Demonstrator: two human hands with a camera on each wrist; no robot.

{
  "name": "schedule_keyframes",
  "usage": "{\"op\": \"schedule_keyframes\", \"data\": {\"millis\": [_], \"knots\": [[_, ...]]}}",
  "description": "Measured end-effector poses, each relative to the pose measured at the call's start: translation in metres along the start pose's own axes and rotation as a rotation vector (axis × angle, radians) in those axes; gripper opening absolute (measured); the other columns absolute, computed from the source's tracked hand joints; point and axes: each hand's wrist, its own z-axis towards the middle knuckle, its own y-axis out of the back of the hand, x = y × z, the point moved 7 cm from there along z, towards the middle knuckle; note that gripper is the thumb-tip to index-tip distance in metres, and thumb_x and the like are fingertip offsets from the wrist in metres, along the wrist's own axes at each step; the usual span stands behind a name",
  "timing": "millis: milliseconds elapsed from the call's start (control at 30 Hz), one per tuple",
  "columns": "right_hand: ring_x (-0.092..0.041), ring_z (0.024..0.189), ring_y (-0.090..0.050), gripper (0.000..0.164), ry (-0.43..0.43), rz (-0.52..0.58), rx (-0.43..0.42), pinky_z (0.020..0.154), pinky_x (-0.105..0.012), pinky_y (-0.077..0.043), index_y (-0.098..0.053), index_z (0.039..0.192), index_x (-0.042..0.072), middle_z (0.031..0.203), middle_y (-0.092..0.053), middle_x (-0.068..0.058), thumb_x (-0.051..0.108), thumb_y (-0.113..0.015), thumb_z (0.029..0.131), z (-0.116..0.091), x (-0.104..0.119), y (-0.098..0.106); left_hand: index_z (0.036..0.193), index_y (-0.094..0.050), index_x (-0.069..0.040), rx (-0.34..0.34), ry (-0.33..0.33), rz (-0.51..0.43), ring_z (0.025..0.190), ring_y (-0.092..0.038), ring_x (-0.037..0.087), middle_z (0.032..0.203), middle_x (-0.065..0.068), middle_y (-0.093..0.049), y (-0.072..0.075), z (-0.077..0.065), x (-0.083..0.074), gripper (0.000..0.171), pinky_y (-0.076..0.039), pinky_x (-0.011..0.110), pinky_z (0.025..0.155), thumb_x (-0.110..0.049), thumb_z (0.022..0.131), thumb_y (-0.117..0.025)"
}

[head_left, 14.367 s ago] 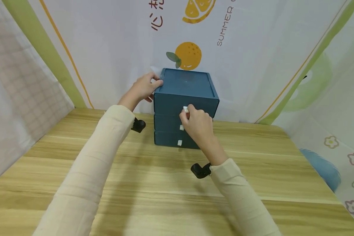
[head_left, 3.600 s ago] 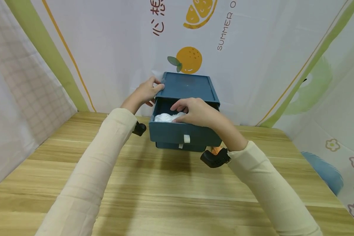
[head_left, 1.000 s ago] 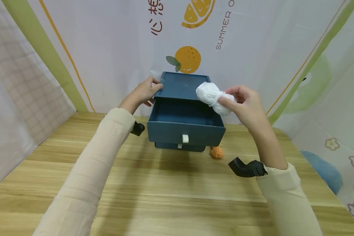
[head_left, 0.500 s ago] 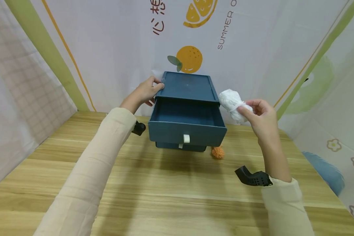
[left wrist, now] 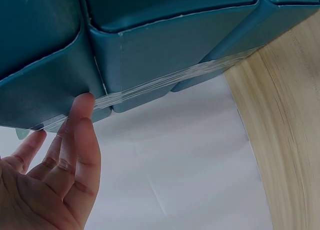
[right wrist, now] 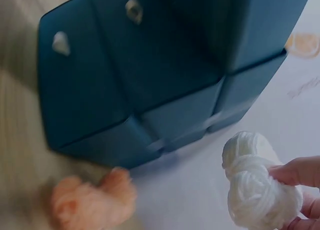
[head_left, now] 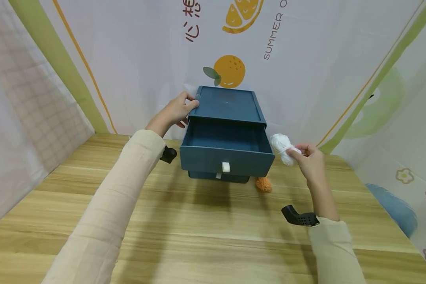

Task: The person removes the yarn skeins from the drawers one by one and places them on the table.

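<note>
A dark blue drawer cabinet [head_left: 230, 104] stands against the back cloth with its top drawer [head_left: 227, 161] pulled far out. Inside, that drawer shows bare. My left hand [head_left: 177, 110] steadies the cabinet's left side, fingertips against the side wall and upper edge; in the left wrist view its fingers [left wrist: 82, 150] reach along a strip of clear tape. Off the cabinet's right side, my right hand [head_left: 310, 161] pinches a white yarn skein [head_left: 283, 148], tied at its middle, between thumb and fingers. An orange yarn skein [head_left: 264, 184] lies on the table beside the cabinet's right side.
The wood-grain table [head_left: 206, 236] extends in front of the cabinet. A white printed curtain [head_left: 145, 59] hangs right behind it. The open drawer juts forward over the lower drawers, one with a white pull tab [head_left: 218, 176]. Patterned cloth [head_left: 404, 157] borders the right side.
The top drawer has been pulled out, and my right hand has lifted the white yarn skein from it, carried it right, then lowered it beside the cabinet. My left hand has stayed put.
</note>
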Motion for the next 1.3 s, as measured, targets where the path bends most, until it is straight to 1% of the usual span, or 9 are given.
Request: {"op": "schedule_keyframes", "data": {"millis": [100, 233, 367, 500, 633, 733, 933, 1167, 1300], "knots": [[-0.003, 0.07, -0.046, 0.031, -0.022, -0.037, 0.016, 0.058, -0.014, -0.043, -0.056, 0.107, 0.0, 0.082, -0.048, 0.006, 0.024, -0.064, 0.088, 0.006, -0.017, -0.006, 0.138, -0.029, -0.013, 0.0, 0.001, 0.001, 0.091, -0.061, 0.033, 0.126, 0.02, -0.052, 0.0, 0.001, 0.0, 0.048, -0.053, 0.041, 0.078, -0.04, 0.099, -0.034], [-0.005, 0.071, -0.046, 0.039, -0.066, -0.103, 0.063, 0.059, -0.017, -0.045, -0.056, 0.113, -0.003, 0.086, -0.049, 0.003, 0.026, -0.063, 0.088, 0.009, -0.04, -0.014, 0.138, -0.028, -0.013, 0.002, 0.004, 0.004, 0.092, -0.061, 0.033, 0.126, 0.02, -0.052, -0.001, 0.001, 0.0, 0.048, -0.053, 0.041, 0.078, -0.04, 0.099, -0.034], [-0.007, 0.07, -0.046, 0.038, -0.093, -0.155, 0.097, 0.059, -0.022, -0.046, -0.056, 0.112, -0.003, 0.087, -0.05, 0.002, 0.027, -0.062, 0.089, 0.011, -0.056, -0.019, 0.138, -0.029, -0.013, 0.001, 0.002, 0.004, 0.092, -0.061, 0.034, 0.125, 0.02, -0.053, -0.001, 0.002, 0.0, 0.048, -0.053, 0.041, 0.078, -0.04, 0.099, -0.034], [-0.01, 0.074, -0.047, 0.034, -0.102, -0.178, 0.104, 0.06, -0.021, -0.043, -0.057, 0.109, -0.004, 0.089, -0.053, -0.002, 0.024, -0.062, 0.089, 0.012, -0.065, -0.022, 0.138, -0.029, -0.012, 0.0, -0.002, 0.002, 0.092, -0.06, 0.034, 0.122, 0.021, -0.054, 0.0, 0.002, 0.001, 0.048, -0.053, 0.041, 0.078, -0.04, 0.099, -0.034], [-0.021, 0.088, -0.05, 0.035, -0.108, -0.207, 0.12, 0.067, -0.024, -0.041, -0.056, 0.108, -0.007, 0.099, -0.056, -0.014, 0.022, -0.06, 0.089, 0.011, -0.072, -0.026, 0.138, -0.028, -0.012, -0.001, -0.001, 0.006, 0.092, -0.06, 0.033, 0.122, 0.021, -0.054, 0.0, 0.002, 0.001, 0.048, -0.053, 0.041, 0.078, -0.04, 0.099, -0.034], [-0.027, 0.093, -0.05, 0.035, -0.113, -0.228, 0.145, 0.069, -0.027, -0.04, -0.054, 0.107, -0.008, 0.101, -0.055, -0.019, 0.021, -0.058, 0.089, 0.01, -0.077, -0.028, 0.138, -0.028, -0.013, -0.001, 0.001, 0.007, 0.093, -0.06, 0.033, 0.122, 0.02, -0.054, 0.0, 0.002, 0.001, 0.048, -0.053, 0.041, 0.079, -0.04, 0.099, -0.034], [-0.023, 0.083, -0.05, 0.032, -0.114, -0.265, 0.202, 0.062, -0.023, -0.042, -0.052, 0.101, -0.007, 0.091, -0.053, -0.015, 0.022, -0.057, 0.09, 0.008, -0.084, -0.034, 0.138, -0.028, -0.013, 0.001, 0.0, 0.005, 0.092, -0.06, 0.033, 0.122, 0.02, -0.054, -0.001, 0.003, 0.001, 0.048, -0.053, 0.041, 0.079, -0.04, 0.099, -0.034], [-0.025, 0.085, -0.052, 0.039, -0.074, -0.341, 0.264, 0.061, -0.024, -0.041, -0.053, 0.1, -0.008, 0.091, -0.055, -0.016, 0.03, -0.055, 0.091, 0.008, -0.082, -0.042, 0.138, -0.028, -0.013, 0.0, 0.0, 0.001, 0.093, -0.06, 0.033, 0.121, 0.02, -0.055, -0.001, 0.003, 0.002, 0.048, -0.053, 0.042, 0.079, -0.04, 0.099, -0.033], [-0.019, 0.075, -0.053, 0.039, -0.076, -0.346, 0.327, 0.058, -0.025, -0.043, -0.054, 0.098, -0.007, 0.084, -0.056, -0.011, 0.032, -0.055, 0.092, 0.007, -0.079, -0.046, 0.138, -0.029, -0.013, -0.003, -0.003, 0.002, 0.091, -0.06, 0.032, 0.12, 0.02, -0.055, -0.001, 0.003, 0.002, 0.047, -0.053, 0.041, 0.078, -0.04, 0.099, -0.033]]}}
